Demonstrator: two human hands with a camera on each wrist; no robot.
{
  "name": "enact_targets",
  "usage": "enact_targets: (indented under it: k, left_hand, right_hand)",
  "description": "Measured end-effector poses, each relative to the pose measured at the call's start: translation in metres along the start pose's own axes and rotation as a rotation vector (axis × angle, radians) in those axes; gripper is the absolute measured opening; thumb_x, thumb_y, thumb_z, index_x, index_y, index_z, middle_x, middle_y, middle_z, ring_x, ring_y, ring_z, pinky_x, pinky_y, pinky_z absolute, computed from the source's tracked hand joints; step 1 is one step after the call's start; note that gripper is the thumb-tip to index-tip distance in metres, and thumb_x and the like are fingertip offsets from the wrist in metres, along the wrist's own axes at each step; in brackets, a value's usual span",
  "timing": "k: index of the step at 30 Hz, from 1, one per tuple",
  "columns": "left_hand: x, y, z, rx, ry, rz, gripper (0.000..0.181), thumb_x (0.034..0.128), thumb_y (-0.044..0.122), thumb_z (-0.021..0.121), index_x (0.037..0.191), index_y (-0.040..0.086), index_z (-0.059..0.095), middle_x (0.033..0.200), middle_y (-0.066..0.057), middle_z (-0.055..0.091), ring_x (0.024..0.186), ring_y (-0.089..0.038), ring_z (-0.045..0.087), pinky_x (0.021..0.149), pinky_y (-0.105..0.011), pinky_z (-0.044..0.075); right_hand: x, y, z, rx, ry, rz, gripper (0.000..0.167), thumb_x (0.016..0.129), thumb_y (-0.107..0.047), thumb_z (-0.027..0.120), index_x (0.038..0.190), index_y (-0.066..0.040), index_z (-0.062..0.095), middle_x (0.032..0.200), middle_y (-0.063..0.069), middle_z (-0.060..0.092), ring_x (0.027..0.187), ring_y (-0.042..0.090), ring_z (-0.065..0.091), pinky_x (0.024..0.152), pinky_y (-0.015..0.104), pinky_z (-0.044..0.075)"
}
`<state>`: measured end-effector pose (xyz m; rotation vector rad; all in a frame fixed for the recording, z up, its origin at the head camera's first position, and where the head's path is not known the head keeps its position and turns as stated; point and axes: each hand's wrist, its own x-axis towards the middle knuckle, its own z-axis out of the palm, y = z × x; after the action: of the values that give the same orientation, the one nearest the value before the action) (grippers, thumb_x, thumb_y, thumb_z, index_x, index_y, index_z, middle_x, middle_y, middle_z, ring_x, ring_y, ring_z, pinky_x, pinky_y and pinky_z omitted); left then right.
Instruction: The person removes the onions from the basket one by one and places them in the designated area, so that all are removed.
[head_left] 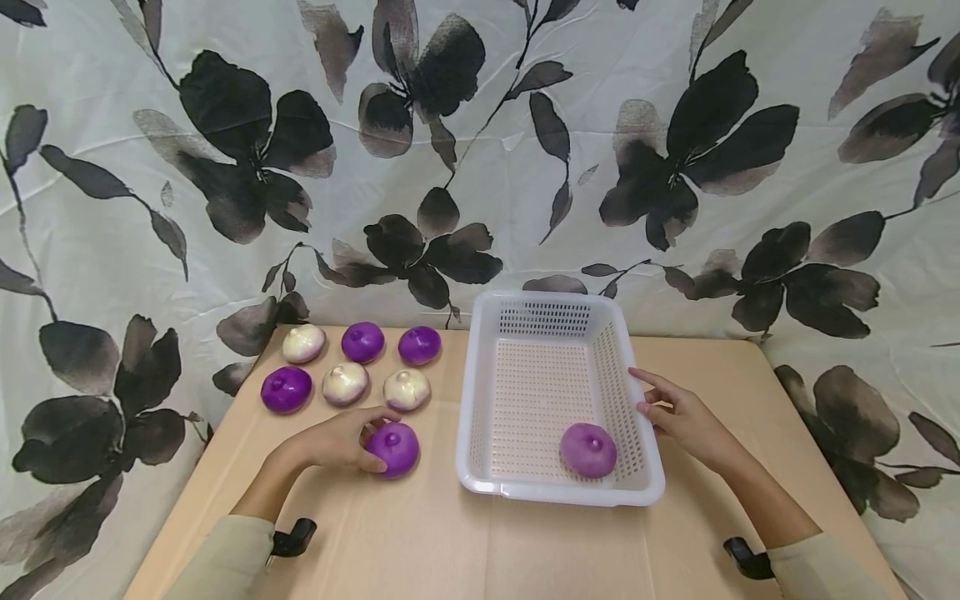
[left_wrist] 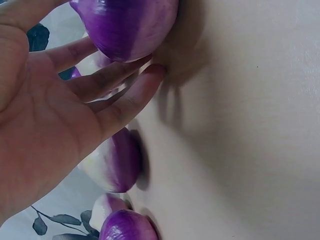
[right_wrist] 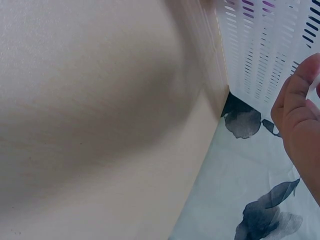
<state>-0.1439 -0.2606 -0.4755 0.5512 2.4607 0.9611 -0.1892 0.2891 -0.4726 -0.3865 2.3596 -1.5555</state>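
Observation:
My left hand (head_left: 341, 437) has its thumb and fingers around a purple onion (head_left: 397, 451) at the front of a group of onions on the table. Up close in the left wrist view, this onion (left_wrist: 130, 30) fills the top, its underside above the fingers. My right hand (head_left: 686, 421) pinches the right rim of a white perforated plastic basket (head_left: 467, 417). In the right wrist view the fingers (right_wrist: 300, 85) bend at the basket's edge, and the thumb is partly cut off. One purple onion (head_left: 588, 451) lies inside the basket at its front right.
Behind my left hand stand purple onions (head_left: 286, 390) and white onions (head_left: 345, 384) in two loose rows. The light wooden table (head_left: 562, 550) ends at a floral cloth (head_left: 525, 192) behind it.

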Motion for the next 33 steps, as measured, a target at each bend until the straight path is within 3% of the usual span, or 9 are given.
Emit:
enact_targets:
  k: [5, 10, 14, 21, 26, 30, 33]
  left_hand:
    - [-0.002, 0.003, -0.003, -0.014, 0.003, 0.017, 0.073, 0.0797, 0.023, 0.086, 0.14, -0.001, 0.052, 0.119, -0.016, 0.063, 0.099, -0.026, 0.061, 0.079, -0.029, 0.055]
    - [-0.008, 0.011, -0.011, 0.005, 0.018, 0.012, 0.076, 0.0805, 0.025, 0.086, 0.143, 0.0, 0.051, 0.126, -0.02, 0.061, 0.103, -0.027, 0.062, 0.087, -0.04, 0.056]
    - [-0.013, 0.027, -0.02, 0.04, 0.032, 0.004, 0.075, 0.0798, 0.027, 0.086, 0.143, 0.004, 0.053, 0.131, -0.021, 0.06, 0.111, -0.034, 0.062, 0.091, -0.049, 0.055]
    - [-0.015, 0.063, -0.038, 0.136, 0.078, 0.033, 0.075, 0.0808, 0.031, 0.087, 0.143, 0.006, 0.054, 0.135, -0.013, 0.062, 0.11, -0.027, 0.063, 0.089, -0.043, 0.056]
    - [-0.007, 0.091, -0.045, 0.178, 0.118, 0.087, 0.074, 0.0818, 0.033, 0.086, 0.145, 0.013, 0.055, 0.133, -0.006, 0.066, 0.11, -0.02, 0.065, 0.094, -0.045, 0.056]
    - [0.009, 0.114, -0.048, 0.148, 0.122, 0.133, 0.073, 0.0822, 0.033, 0.086, 0.146, 0.014, 0.055, 0.132, 0.001, 0.066, 0.114, -0.019, 0.064, 0.097, -0.043, 0.056]
    - [0.024, 0.132, -0.048, 0.152, 0.104, 0.199, 0.07, 0.0845, 0.03, 0.085, 0.145, 0.01, 0.056, 0.136, -0.002, 0.064, 0.118, -0.025, 0.063, 0.098, -0.043, 0.056]
  right_hand:
    - [0.0, 0.0, -0.001, -0.004, 0.002, 0.009, 0.063, 0.104, -0.009, 0.06, 0.161, -0.007, 0.033, 0.113, 0.024, 0.051, 0.098, 0.018, 0.064, 0.08, 0.033, 0.064]
    - [0.0, 0.0, -0.001, 0.013, -0.001, 0.0, 0.063, 0.104, -0.009, 0.06, 0.161, -0.005, 0.033, 0.112, 0.024, 0.05, 0.097, 0.016, 0.064, 0.079, 0.032, 0.064]
    - [0.001, 0.001, 0.0, 0.025, -0.005, -0.007, 0.063, 0.104, -0.008, 0.059, 0.16, -0.004, 0.032, 0.112, 0.024, 0.05, 0.096, 0.015, 0.064, 0.078, 0.031, 0.064]
    - [0.001, 0.0, -0.001, 0.028, -0.011, 0.0, 0.063, 0.104, -0.008, 0.059, 0.161, -0.004, 0.032, 0.112, 0.024, 0.05, 0.098, 0.017, 0.064, 0.079, 0.032, 0.064]
    - [0.0, -0.001, 0.001, 0.014, -0.004, 0.0, 0.062, 0.104, -0.009, 0.059, 0.161, -0.005, 0.033, 0.113, 0.025, 0.051, 0.098, 0.017, 0.064, 0.079, 0.032, 0.064]
    - [0.0, -0.001, 0.001, 0.009, 0.001, -0.002, 0.062, 0.105, -0.01, 0.059, 0.161, -0.005, 0.033, 0.113, 0.025, 0.051, 0.098, 0.016, 0.064, 0.08, 0.031, 0.063]
    - [-0.001, 0.0, 0.0, 0.009, 0.004, -0.004, 0.062, 0.105, -0.01, 0.059, 0.16, -0.005, 0.033, 0.113, 0.024, 0.051, 0.098, 0.014, 0.064, 0.08, 0.031, 0.063]
